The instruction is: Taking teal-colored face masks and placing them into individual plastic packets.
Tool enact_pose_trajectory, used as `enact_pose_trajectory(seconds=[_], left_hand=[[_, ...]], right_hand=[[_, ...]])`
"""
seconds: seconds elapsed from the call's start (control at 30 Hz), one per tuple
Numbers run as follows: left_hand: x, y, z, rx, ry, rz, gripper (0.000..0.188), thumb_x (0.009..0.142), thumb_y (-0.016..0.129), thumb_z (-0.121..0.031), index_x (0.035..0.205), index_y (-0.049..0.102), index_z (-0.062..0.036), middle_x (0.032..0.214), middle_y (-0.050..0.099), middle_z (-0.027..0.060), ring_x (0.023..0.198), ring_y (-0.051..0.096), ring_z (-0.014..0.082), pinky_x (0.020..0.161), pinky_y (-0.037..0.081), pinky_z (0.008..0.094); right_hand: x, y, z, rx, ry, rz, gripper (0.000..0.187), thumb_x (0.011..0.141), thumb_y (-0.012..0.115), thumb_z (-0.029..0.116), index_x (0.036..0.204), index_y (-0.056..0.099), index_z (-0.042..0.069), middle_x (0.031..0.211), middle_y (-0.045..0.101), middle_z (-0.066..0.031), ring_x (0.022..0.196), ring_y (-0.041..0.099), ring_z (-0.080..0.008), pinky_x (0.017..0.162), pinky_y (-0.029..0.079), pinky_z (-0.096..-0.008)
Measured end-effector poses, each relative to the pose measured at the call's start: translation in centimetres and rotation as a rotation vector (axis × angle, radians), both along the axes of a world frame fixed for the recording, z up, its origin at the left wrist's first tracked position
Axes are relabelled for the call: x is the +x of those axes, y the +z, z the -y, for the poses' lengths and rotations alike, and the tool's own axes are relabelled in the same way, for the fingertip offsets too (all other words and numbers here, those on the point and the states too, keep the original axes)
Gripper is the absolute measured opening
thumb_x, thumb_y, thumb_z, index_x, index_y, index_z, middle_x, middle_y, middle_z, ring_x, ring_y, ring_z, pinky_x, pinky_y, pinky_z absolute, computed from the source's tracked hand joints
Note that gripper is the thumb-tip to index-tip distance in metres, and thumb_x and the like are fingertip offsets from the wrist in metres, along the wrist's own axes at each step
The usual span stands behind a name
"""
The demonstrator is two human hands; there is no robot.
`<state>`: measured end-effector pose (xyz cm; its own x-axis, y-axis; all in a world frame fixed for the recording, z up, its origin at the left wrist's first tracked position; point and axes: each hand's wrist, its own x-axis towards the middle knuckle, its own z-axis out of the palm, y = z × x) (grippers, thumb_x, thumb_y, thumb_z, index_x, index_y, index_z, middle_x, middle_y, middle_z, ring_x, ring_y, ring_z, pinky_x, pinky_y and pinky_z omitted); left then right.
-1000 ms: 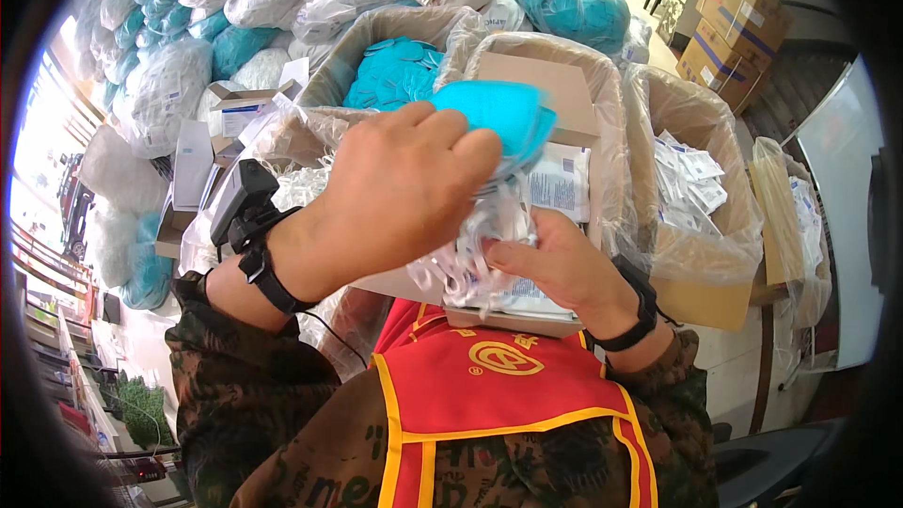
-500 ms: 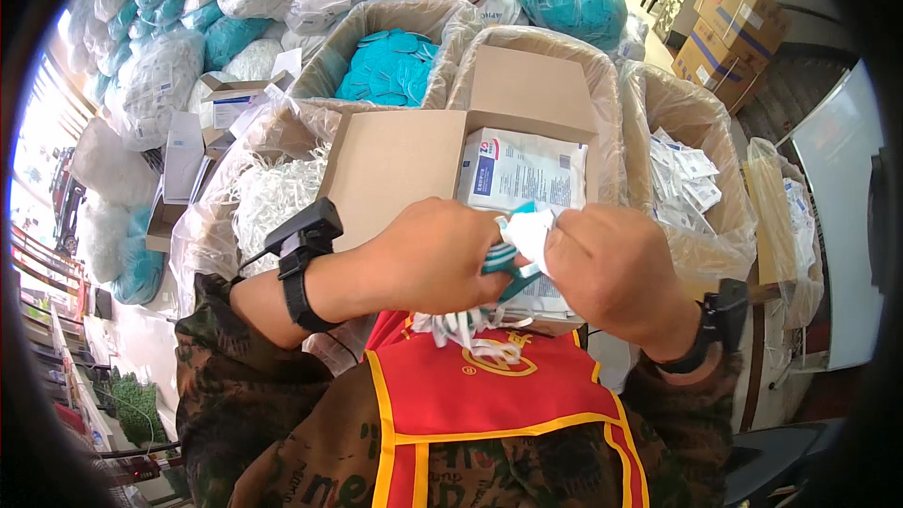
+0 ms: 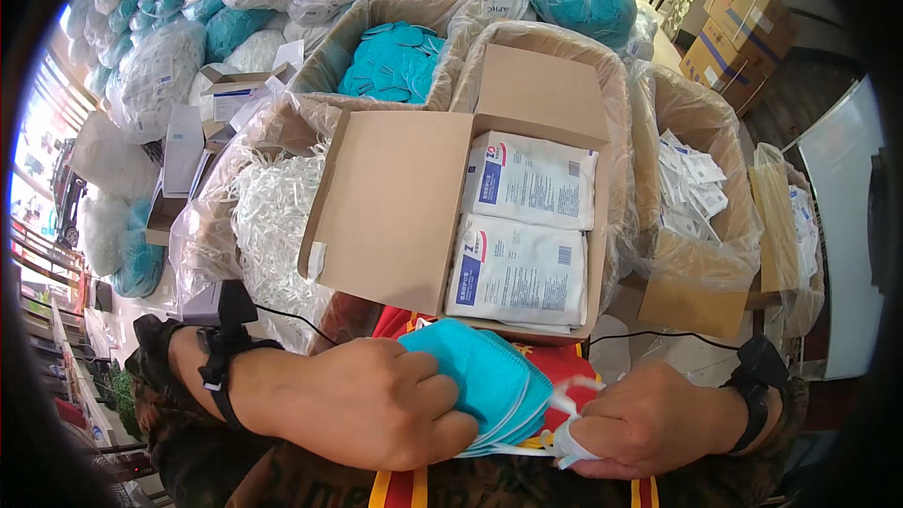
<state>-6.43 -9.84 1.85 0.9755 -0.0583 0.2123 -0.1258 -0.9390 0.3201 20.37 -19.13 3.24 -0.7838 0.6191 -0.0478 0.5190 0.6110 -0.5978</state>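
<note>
Masks (image 3: 494, 376), teal and stacked with their edges fanned slightly, sit at the lower centre of the frame, between the left hand (image 3: 390, 404) and the right hand (image 3: 635, 419). The left forearm reaches in from the lower left, sloping gently down toward the centre, with a black wrist device (image 3: 221, 306) strapped on. The left hand is turned knuckles outward, its fingers curled tightly over the left side of the stack. From the lower right, the other forearm comes in nearly level; the right hand lies back upward, its fingers bent into a closed grip on white straps (image 3: 562, 402) that run from the right end of the stack. Its fingertips are mostly tucked out of sight. Both hands stand low, just below an open cardboard box (image 3: 390, 207) at the centre, where two white packets (image 3: 527, 273) lie one above the other. A bin of loose white strips (image 3: 277, 212) is left of the box, and more teal masks (image 3: 395, 64) fill a lined carton at upper centre.
</note>
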Motion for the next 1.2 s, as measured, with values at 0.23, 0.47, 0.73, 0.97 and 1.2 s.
enact_pose_trajectory(seconds=[0.23,0.47,0.73,0.97,1.2], left_hand=[[-0.7,-1.4,-0.8,0.043,0.073,-0.01,0.018,0.069,0.067,-0.019,0.076,0.052,-0.0113,0.062,0.041,0.0002,0.054,0.05,0.0158,0.044,0.041,0.0294],[1.0,-2.6,-5.9,-0.001,0.514,-0.033,0.028,0.068,0.075,-0.024,0.08,0.053,-0.0093,0.072,0.06,0.0079,0.071,0.063,0.0321,0.062,0.048,0.0432],[2.4,-3.8,-6.8,0.08,0.567,0.018,0.03,0.066,0.076,-0.025,0.079,0.055,-0.0091,0.071,0.06,0.01,0.073,0.062,0.0345,0.061,0.048,0.0448],[3.0,-5.9,-5.3,-0.283,0.276,-0.095,0.027,0.07,0.072,-0.026,0.085,0.057,-0.0088,0.072,0.057,0.0119,0.07,0.06,0.0345,0.06,0.047,0.0434],[-5.3,-3.8,-4.9,-0.022,0.28,-0.12,0.024,0.064,0.072,-0.02,0.074,0.052,-0.0107,0.068,0.051,0.0054,0.063,0.058,0.0268,0.056,0.046,0.0395]], right_hand=[[0.6,-2.1,-0.8,0.14,-0.034,-0.163,0.018,0.083,0.065,0.019,0.077,0.052,0.009,0.064,0.053,-0.006,0.057,0.059,-0.0256,0.05,0.048,-0.0367],[0.7,-3.3,-4.7,-0.331,-0.515,-0.403,0.013,0.085,0.068,0.008,0.094,0.067,-0.002,0.084,0.067,-0.0073,0.071,0.061,-0.0102,0.065,0.049,-0.0266],[0.3,-5.5,-5.8,-0.106,-0.404,-0.551,0.016,0.085,0.071,0.014,0.097,0.068,0.003,0.107,0.06,-0.0124,0.097,0.058,-0.0233,0.087,0.043,-0.0339],[-2.0,-4.9,-5.1,-0.1,0.146,-0.541,0.031,0.082,0.076,0.018,0.104,0.063,0.001,0.106,0.062,-0.0155,0.108,0.057,-0.0323,0.105,0.037,-0.0534],[3.9,-3.2,1.6,-0.593,-0.155,-0.658,0.025,0.086,0.07,0.019,0.098,0.064,-0.002,0.099,0.064,-0.016,0.097,0.062,-0.0347,0.096,0.045,-0.0484]])
